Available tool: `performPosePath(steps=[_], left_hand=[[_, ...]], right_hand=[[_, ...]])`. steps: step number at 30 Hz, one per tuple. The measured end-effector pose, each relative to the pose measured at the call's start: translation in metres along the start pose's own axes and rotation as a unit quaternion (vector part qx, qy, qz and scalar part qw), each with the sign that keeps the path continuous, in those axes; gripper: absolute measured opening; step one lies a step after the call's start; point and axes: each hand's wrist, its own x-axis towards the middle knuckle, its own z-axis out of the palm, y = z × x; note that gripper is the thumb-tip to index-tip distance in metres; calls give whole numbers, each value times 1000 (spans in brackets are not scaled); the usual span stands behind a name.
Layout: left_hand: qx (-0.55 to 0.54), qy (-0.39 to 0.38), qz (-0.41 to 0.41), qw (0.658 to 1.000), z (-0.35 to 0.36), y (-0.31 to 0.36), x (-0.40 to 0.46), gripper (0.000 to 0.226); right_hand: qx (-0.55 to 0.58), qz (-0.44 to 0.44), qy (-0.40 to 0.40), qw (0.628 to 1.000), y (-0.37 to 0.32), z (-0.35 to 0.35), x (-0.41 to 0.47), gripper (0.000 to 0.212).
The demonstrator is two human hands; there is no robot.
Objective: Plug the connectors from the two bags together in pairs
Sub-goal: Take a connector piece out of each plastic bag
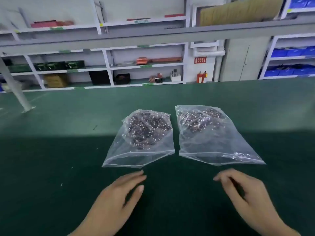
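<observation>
- Hands are hovering low over the green table [51, 150], nearest the viewer: the left hand [117, 193] is reaching with fingers straight and relaxed, holding nothing, its fingertips just short of the left bag's [139, 150] near edge.
- The right hand [242, 189] is lying just short of the right bag's [213, 143] near edge, fingers loosely extended and slightly blurred, gripping nothing.
- Both clear plastic bags are lying flat on the table, side by side and just apart, their sealed strips facing the hands.
- Dark connectors [146, 130] are sitting heaped in the left bag's far half; a similar heap [199, 121] is filling the right bag's far half.
- A grey post [15, 89] is standing on the table, far left of the left bag.
- White shelving [109, 68] with boxes is running beyond the table's far edge; blue bins [289, 51] are sitting at far right.
</observation>
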Motion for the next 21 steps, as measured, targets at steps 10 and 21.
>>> performPosePath(steps=[10,21], left_hand=[[111,-25,0,993,56,-26,91,41],[246,-29,-28,968,82,-49,150,40]], right_hand=[[15,-34,-93,995,27,88,68,14],[-132,-109,-103,980,29,126,76,31]])
